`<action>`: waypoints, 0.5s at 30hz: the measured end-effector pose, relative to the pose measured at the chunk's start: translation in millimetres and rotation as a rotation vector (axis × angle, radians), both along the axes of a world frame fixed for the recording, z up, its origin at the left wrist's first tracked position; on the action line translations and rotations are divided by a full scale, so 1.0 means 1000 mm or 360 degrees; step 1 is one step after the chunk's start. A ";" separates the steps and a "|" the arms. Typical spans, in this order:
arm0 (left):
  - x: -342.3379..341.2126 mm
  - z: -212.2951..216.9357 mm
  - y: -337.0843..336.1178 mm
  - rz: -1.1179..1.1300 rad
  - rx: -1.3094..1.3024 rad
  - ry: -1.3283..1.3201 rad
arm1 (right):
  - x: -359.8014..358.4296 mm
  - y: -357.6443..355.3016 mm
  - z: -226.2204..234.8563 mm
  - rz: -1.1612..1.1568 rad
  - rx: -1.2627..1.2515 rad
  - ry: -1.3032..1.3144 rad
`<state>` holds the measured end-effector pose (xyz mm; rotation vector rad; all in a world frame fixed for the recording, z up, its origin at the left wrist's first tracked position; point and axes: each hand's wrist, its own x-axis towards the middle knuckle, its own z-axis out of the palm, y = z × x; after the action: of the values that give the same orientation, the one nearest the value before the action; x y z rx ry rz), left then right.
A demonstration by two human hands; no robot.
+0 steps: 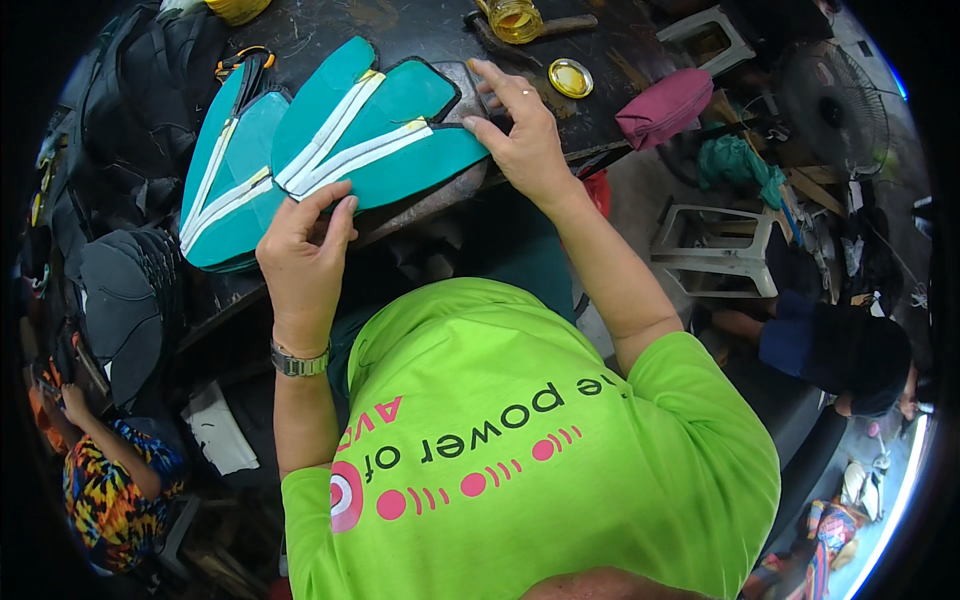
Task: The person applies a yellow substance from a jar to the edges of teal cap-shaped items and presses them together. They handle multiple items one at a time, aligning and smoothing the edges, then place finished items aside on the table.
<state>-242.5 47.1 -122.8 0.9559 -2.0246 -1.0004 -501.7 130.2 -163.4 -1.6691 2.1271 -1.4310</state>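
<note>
A teal slipper-shaped piece (410,165) lies on the dark table, with dark edging and white strips meeting in a V. At its near edge, beside the point of the V, the curled thumb and forefinger of my left hand (305,240) grip it. My right hand (525,135) reaches to its right tip. The right thumb touches that tip while the forefinger stretches out apart from it; the other right fingers are partly hidden. Just left lies a similar stack of teal pieces (225,225) with a white V on top.
Past my right hand are a glass jar of yellow stuff (515,18), its lid (570,78) and a maroon pouch (665,108). Black cut pieces (125,300) are stacked at left. Stools (720,245), a fan (825,105) and other people surround the table (420,30).
</note>
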 end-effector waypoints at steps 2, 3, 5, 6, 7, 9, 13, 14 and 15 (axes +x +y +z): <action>-0.001 -0.002 0.001 0.0024 -0.0092 -0.0049 | 0.003 0.001 -0.007 -0.0027 -0.0012 0.0026; -0.001 -0.003 0.001 0.0031 -0.0104 -0.0046 | 0.005 0.001 -0.010 -0.0042 -0.0017 0.0037; -0.002 -0.003 0.002 0.0039 -0.0125 -0.0042 | 0.006 -0.001 -0.016 -0.0059 0.0004 0.0030; -0.002 -0.003 0.002 0.0038 -0.0136 -0.0041 | 0.007 -0.002 -0.019 -0.0068 0.0007 0.0028; -0.002 -0.003 0.003 0.0040 -0.0150 -0.0040 | 0.007 -0.003 -0.021 -0.0077 0.0057 0.0081; -0.002 -0.003 0.003 0.0039 -0.0144 -0.0032 | 0.007 -0.007 -0.025 -0.0086 0.0143 0.0199; -0.002 -0.003 0.003 0.0038 -0.0163 -0.0039 | 0.011 -0.010 -0.029 -0.0119 0.0239 0.0236; -0.002 -0.003 0.003 0.0038 -0.0174 -0.0040 | 0.012 -0.011 -0.029 -0.0116 0.0234 0.0233; -0.002 -0.004 0.003 0.0039 -0.0179 -0.0040 | 0.013 -0.011 -0.029 -0.0118 0.0239 0.0231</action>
<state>-244.3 50.0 -126.5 0.9353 -2.0614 -0.8560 -489.1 119.5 -192.2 -1.7021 2.3312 -1.1661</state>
